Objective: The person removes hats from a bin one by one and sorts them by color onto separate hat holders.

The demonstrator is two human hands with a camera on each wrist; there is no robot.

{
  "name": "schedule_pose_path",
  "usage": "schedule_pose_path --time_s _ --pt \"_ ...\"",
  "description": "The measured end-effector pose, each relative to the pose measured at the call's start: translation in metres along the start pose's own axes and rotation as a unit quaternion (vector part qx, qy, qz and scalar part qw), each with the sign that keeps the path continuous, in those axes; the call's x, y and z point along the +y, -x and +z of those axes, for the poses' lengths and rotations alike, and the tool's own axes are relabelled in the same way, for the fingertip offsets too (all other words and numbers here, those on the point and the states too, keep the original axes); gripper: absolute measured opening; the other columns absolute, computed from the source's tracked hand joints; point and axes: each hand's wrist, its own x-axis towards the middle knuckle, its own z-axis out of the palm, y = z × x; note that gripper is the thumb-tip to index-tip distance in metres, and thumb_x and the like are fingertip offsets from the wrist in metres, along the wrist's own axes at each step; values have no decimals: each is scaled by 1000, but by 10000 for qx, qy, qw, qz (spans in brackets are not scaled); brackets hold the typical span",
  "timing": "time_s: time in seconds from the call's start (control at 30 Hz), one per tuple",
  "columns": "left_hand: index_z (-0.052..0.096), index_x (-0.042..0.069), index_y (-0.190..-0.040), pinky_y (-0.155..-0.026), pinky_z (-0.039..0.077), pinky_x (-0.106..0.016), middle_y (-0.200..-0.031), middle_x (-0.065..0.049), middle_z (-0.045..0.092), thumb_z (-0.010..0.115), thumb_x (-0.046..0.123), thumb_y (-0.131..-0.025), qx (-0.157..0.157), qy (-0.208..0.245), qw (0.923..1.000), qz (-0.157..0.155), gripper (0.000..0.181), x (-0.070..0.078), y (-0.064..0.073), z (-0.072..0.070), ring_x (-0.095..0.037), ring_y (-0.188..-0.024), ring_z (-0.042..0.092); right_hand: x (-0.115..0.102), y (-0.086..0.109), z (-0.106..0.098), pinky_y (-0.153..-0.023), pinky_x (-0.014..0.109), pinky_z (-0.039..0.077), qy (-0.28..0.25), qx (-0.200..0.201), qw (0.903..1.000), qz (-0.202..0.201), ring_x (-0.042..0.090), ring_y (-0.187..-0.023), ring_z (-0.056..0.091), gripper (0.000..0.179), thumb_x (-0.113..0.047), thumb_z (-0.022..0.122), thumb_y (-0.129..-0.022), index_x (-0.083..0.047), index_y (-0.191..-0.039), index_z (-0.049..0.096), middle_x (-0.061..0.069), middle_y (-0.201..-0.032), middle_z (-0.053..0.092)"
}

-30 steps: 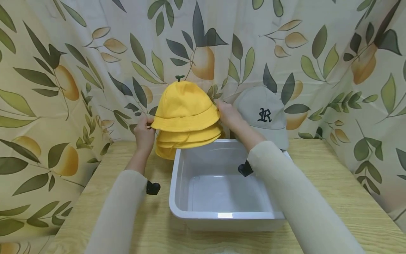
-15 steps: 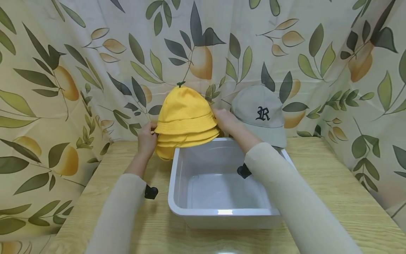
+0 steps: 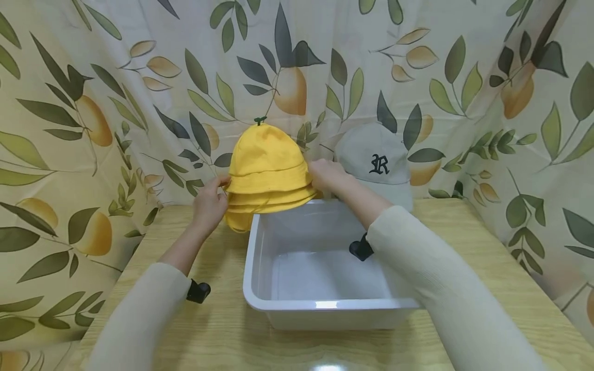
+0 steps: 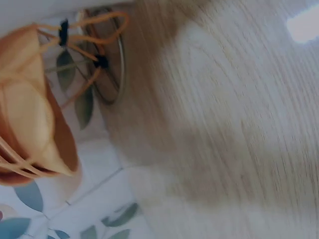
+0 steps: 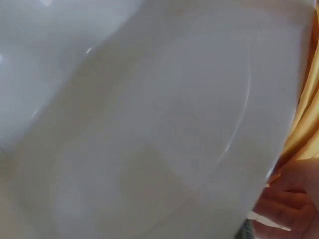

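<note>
A stack of yellow bucket hats [image 3: 266, 154] rises behind the tub's back left corner in the head view, a small green sprout on the top hat's crown. My left hand [image 3: 211, 203] pinches the brim at the stack's left side. On the opposite side, my right hand [image 3: 327, 175] grips the brim edge, its fingertips partly hidden behind the yellow fabric. The right wrist view catches the right hand [image 5: 294, 199] against the yellow folds [image 5: 304, 124]. In the left wrist view, a hat's underside [image 4: 30, 104] shows with orange cords [image 4: 94, 37] and black toggles.
A white plastic tub [image 3: 325, 305] stands on the wooden table [image 3: 223, 330] in front of the hats. Behind its right side sits a grey cap [image 3: 362, 154] with a black letter R. A thin metal ring [image 4: 122, 64] rests under the hats. Leaf-patterned curtain [image 3: 153, 103] surrounds the table.
The top yellow hat has come down and sits closer on the stack, with both hands still at its brim. My left forearm has swung outward to the left. The head view has shifted slightly.
</note>
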Motion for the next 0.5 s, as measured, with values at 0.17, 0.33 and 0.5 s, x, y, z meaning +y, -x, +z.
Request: schedule_pose_path --time_s 0.17,0.33,0.5 --pt "59 2 -122 -58 38 -30 -122 -15 62 45 -1 -85 -256 704 9972 56 40 20 -2 -8 -29 -90 59 -7 7 -9 -65 38 45 438 -612 9968 -262 25 -79 55 11 -15 48 -94 -9 -94 57 10 -90 59" --pt "51 3 -133 -89 47 -44 -133 -18 53 47 17 -94 -991 542 9936 -12 41 42 -3 -21 -32 -119 52 -12 18 -23 -73 36 45 124 -1149 9902 -787 23 -87 56 39 -31 53 -95 -6 -124 48 10 -98 58" --pt "44 8 -141 -106 32 -51 -142 -14 46 51 35 -95 -1919 -141 9800 513 53 63 -1 -35 -33 -132 40 -16 45 -32 -103 46 39 -308 -1282 9843 -1171 30 -127 46 80 -59 49 -90 -6 -147 27 17 -140 46"
